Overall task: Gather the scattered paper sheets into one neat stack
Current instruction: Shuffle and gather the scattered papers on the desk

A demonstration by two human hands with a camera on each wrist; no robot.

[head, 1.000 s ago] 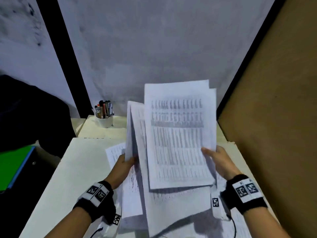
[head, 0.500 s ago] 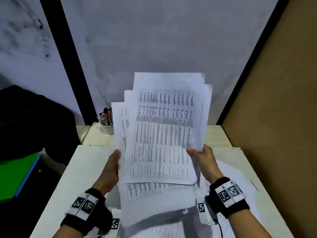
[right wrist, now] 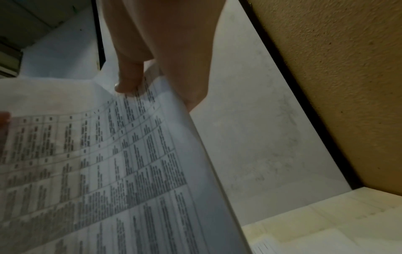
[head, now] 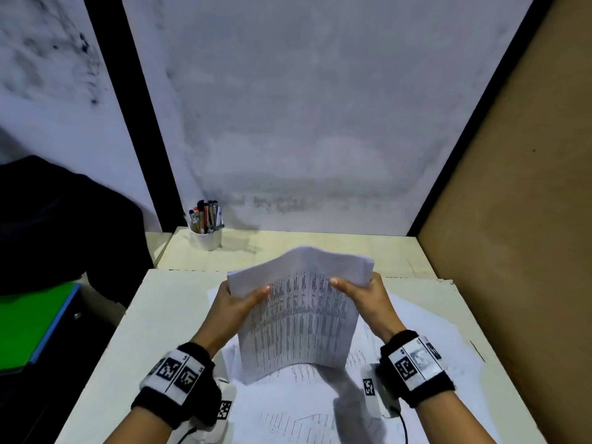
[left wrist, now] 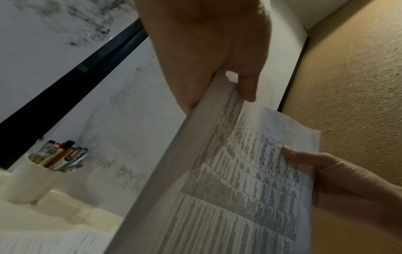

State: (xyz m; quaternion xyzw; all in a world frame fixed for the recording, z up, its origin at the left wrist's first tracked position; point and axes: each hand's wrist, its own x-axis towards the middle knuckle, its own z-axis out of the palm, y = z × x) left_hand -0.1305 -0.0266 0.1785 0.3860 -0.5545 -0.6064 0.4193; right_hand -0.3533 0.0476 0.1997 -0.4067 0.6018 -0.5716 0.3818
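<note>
White paper is filling the middle of the head view: we are holding a stack point(head: 298, 318) of printed sheets up off the table point(head: 153, 318), its top edge bending away from us toward the wall point(head: 304, 123) and its lower edge hanging above loose sheets point(head: 298, 408) that are lying flat at the bottom centre of the frame. Our left hand point(head: 238, 304) is gripping the stack's left edge near the top, thumb on the printed face and fingers wrapped behind it; the left wrist view is showing that same pinch from below, with the thumb point(left wrist: 248, 84) pressing the front sheet. Our right hand point(head: 363, 298) is clasping the right edge in the same manner, thumb in front, fingers behind. The sheets' edges are looking roughly even on both sides, though blur is making it hard for us to judge how square they are.

In the upper left of the table a white cup point(head: 208, 240) of pens point(head: 206, 213) is standing near the wall, well apart from the stack. A brown board point(head: 512, 235) is closing the right side of the frame, and a green folder point(head: 28, 325) is lying at the left edge beside a dark shape point(head: 64, 225).
</note>
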